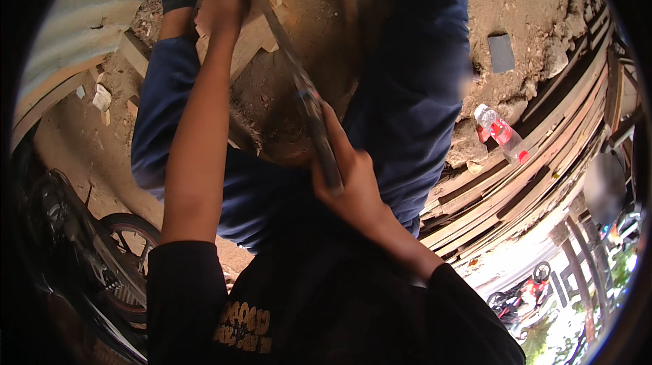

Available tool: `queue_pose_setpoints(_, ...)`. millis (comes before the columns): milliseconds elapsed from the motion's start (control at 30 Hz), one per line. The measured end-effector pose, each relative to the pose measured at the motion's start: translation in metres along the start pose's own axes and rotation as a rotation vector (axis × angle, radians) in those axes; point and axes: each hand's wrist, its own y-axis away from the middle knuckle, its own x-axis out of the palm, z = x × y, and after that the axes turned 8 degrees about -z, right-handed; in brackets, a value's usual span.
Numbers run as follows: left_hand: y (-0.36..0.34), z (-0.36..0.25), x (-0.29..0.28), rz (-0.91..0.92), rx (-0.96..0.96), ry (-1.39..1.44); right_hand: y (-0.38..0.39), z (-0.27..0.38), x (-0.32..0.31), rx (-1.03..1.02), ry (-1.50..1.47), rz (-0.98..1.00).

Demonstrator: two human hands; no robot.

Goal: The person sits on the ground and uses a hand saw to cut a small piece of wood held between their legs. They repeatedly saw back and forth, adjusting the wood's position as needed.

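The hands are apart: the right hand (356, 188) is wrapped around the handle (321, 137) of a long-bladed tool (303, 88), slanting over the pale wood (252, 42) between the legs (418, 59), while the left hand (224, 8) probably steadies this wood, its exact grip I cannot tell.

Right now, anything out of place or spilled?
A red-labelled plastic bottle lies on its side by the stacked planks, looking like a stray item beside lumber. No spill I can make out.
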Motion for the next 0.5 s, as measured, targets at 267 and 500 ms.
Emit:
queue_pose_setpoints(267, 0.016, 0.021, 0.022, -0.362, 0.361, 0.467, -0.03, 0.018, -0.001, 0.071, -0.121, 0.009)
queue_pose_setpoints(500, 0.032, 0.029, 0.025, -0.363, 0.53, 0.194, -0.038, 0.006, 0.001, -0.022, 0.034, 0.156)
